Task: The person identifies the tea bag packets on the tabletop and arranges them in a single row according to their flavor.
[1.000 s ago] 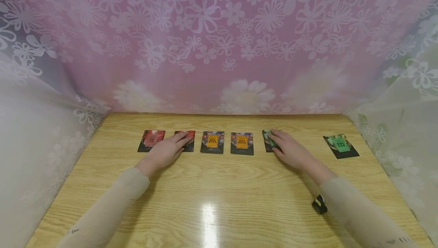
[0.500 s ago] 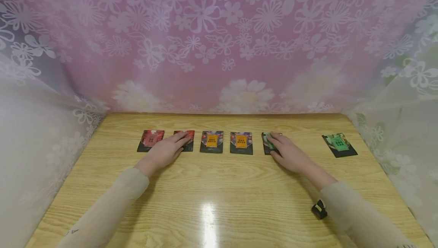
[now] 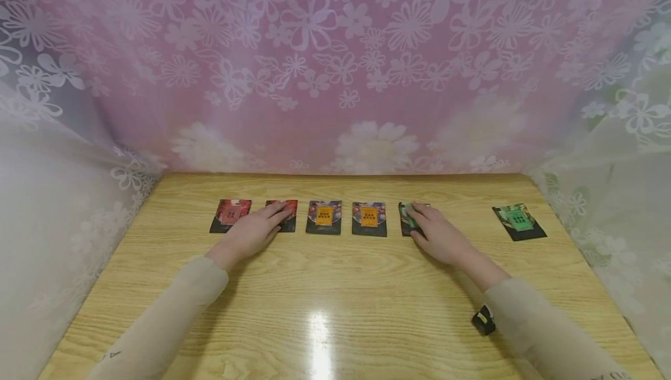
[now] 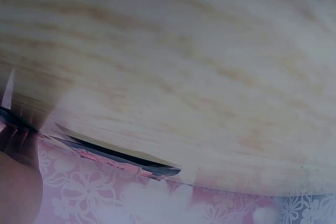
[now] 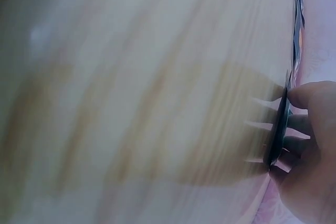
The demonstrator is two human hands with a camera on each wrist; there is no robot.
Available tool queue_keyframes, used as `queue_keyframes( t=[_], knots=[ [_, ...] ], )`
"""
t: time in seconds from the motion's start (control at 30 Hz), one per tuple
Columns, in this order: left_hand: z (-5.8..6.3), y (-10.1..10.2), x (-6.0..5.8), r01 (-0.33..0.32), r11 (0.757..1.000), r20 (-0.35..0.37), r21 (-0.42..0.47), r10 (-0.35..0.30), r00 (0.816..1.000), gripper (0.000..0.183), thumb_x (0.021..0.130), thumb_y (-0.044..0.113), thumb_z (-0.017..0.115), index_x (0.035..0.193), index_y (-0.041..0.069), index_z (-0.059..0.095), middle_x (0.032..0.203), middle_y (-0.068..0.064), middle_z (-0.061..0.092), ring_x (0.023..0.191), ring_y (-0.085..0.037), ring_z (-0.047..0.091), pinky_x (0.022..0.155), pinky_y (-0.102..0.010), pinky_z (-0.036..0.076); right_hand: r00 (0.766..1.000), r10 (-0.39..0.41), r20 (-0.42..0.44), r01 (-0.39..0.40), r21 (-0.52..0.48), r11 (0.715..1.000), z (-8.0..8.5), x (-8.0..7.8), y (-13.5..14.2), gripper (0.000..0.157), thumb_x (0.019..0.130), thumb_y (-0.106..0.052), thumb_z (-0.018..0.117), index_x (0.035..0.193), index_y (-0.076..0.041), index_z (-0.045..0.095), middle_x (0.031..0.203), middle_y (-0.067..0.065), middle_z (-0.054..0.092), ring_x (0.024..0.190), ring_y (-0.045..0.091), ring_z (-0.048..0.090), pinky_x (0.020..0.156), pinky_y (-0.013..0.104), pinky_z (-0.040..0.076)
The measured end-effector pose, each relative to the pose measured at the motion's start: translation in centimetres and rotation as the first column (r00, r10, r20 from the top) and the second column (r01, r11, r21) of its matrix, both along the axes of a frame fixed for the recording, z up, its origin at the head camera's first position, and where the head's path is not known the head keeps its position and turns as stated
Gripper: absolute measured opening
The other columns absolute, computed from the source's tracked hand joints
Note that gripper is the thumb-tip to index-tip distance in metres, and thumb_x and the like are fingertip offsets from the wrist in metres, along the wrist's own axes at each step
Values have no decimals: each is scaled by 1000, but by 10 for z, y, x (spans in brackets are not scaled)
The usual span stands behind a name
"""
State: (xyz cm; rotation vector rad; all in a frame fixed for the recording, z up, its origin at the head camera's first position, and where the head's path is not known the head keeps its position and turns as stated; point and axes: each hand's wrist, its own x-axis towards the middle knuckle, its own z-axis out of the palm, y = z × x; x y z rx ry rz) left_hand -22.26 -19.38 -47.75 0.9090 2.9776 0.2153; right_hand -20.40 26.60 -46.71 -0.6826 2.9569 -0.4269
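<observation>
Several flat dark packets lie in a row across the table. My left hand (image 3: 246, 234) rests with extended fingers on a red-topped packet (image 3: 289, 225), covering much of it. Another red packet (image 3: 228, 215) lies just left of those fingers. Over a green-labelled packet (image 3: 407, 220) lies my right hand (image 3: 440, 234), fingers along its top and thumb at its lower edge. The right wrist view shows that packet (image 5: 280, 132) edge-on beneath the fingers of the right hand (image 5: 312, 156). Between the hands are two packets with orange labels, one left (image 3: 323, 217) and one right (image 3: 369, 218).
A second green packet (image 3: 520, 222) lies tilted at the far right, apart from the row. The wood-grain table (image 3: 325, 287) meets a pink flowered curtain (image 3: 314, 77) at its back edge. A small black device (image 3: 483, 320) sits beneath the right sleeve.
My right hand has shifted very slightly left, the green packet beneath it moving a little the same way. The left hand and the orange-labelled packets look nearly unchanged.
</observation>
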Motion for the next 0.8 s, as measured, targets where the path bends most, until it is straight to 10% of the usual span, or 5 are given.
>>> queue_keyframes(
  t=[0.8],
  knots=[
    [-1, 0, 1, 1, 1000, -7, 5, -1, 1000, 49, 111, 19, 59, 159, 13, 52, 166, -15, 46, 142, -38, 58, 103, -54, 59, 1000, -9, -24, 8, -27, 1000, 1, 1, 0, 58, 108, -15, 61, 157, 9, 43, 165, 33, 37, 151, 54, 38, 124, 67, 34]
  ],
)
